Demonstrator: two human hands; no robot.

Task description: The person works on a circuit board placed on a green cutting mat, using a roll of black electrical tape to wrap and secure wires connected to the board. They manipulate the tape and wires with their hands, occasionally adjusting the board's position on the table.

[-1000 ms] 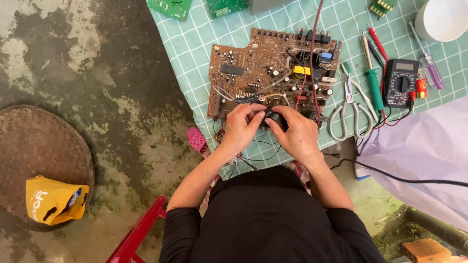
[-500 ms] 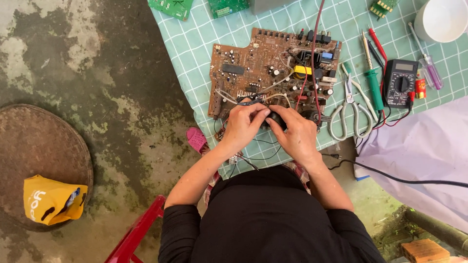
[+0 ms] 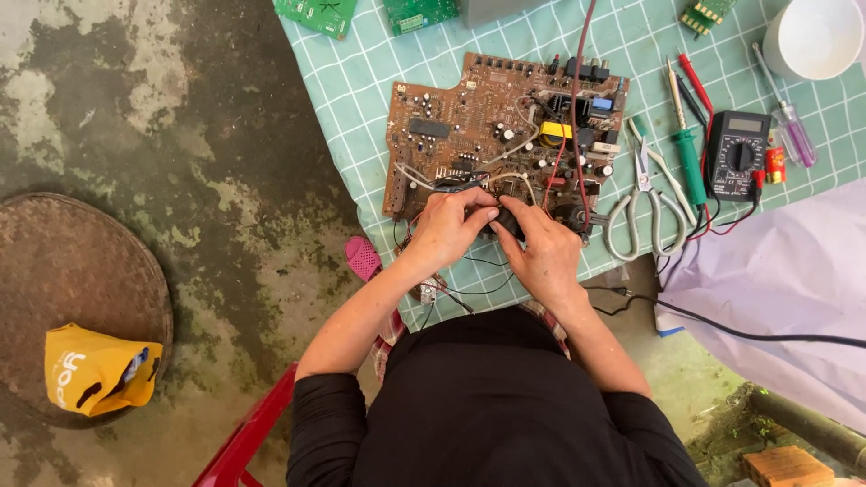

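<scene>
At the near edge of the brown circuit board point(image 3: 492, 135), left hand point(image 3: 451, 225) and right hand point(image 3: 541, 252) pinch a small dark part point(image 3: 507, 219), seemingly not yet freed, wires attached.

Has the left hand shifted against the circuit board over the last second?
No. The left hand sits at the same near edge of the brown circuit board, meeting the right hand on a small dark part.

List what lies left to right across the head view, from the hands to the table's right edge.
Left hand → right hand → white-handled scissors → green-handled screwdriver → black multimeter → clear purple-tinted screwdriver.
</scene>
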